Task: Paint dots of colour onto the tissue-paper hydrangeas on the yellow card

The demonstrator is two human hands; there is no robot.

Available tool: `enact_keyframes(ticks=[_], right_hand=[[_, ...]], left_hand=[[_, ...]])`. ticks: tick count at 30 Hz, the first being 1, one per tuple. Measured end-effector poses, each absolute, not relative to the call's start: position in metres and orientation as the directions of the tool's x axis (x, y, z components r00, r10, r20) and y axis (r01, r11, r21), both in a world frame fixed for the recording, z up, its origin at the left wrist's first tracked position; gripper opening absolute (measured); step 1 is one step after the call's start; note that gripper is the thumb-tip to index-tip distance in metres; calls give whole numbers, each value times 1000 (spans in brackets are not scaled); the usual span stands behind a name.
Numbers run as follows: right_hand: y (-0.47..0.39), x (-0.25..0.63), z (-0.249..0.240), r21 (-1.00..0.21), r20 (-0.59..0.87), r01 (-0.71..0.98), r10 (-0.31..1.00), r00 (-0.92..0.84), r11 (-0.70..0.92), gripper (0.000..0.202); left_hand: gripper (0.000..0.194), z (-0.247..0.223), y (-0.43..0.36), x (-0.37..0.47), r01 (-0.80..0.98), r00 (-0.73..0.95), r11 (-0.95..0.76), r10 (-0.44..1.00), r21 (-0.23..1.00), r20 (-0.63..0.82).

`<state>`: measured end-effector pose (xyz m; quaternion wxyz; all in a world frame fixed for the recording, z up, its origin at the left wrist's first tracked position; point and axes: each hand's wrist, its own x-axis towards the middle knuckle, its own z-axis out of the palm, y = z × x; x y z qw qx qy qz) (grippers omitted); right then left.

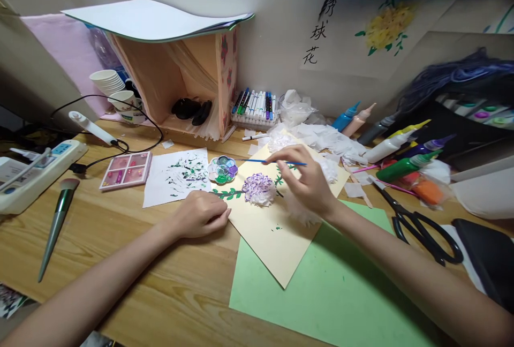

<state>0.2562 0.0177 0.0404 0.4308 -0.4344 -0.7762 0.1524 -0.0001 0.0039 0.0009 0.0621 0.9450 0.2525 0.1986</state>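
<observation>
Across the wood-grained desk [160,277], the right hand [307,178] pinched a slim, blue-handled paintbrush [289,163] between thumb and fingers, almost level above the cream sheet [279,258], its thin end near the flower-shaped palette [223,170]. Green, purple and pale paint, all sitting in those rounded wells! The left hand [204,214] lay with fingers folded together by the sheet's left corner. And what texture on that sheet: a ruffled tissue flower [258,189], purple-tipped above, fluffy and white below, with flat painted leaves [229,194] running off to its left. Partly beneath spread a smooth green sheet [345,293]; beyond the left hand, white paper [160,181] showed dark green dabs. On to the containers: a translucent rack [256,120] stood packed with capped markers [257,103], a plastic bag [297,105] bulged with crumpled white stuff, and a square compact [125,170] showed four pinkish pans. Paper cups [108,83] nested in a tilted stack, while the open-fronted peach box [160,76] held black objects [187,108], too dark to name.
</observation>
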Motion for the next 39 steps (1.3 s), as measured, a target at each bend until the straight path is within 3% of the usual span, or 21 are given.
enact_keyframes(ticks=[4,10,19,39], right_hand=[[0,288,30,-682,598,471,797,-80,559,19],[-27,324,-4,-745,604,380,797,36,547,17],[-30,326,-13,-761,573,375,819,8,529,18],[-29,329,-15,-761,610,379,780,141,527,17]], left_hand=[[34,-1,5,0,450,791,-866,499,217,355],[34,-1,5,0,455,799,-860,509,231,320],[33,-1,8,-2,462,798,-861,508,212,324],[31,0,8,0,452,801,-863,504,225,324]])
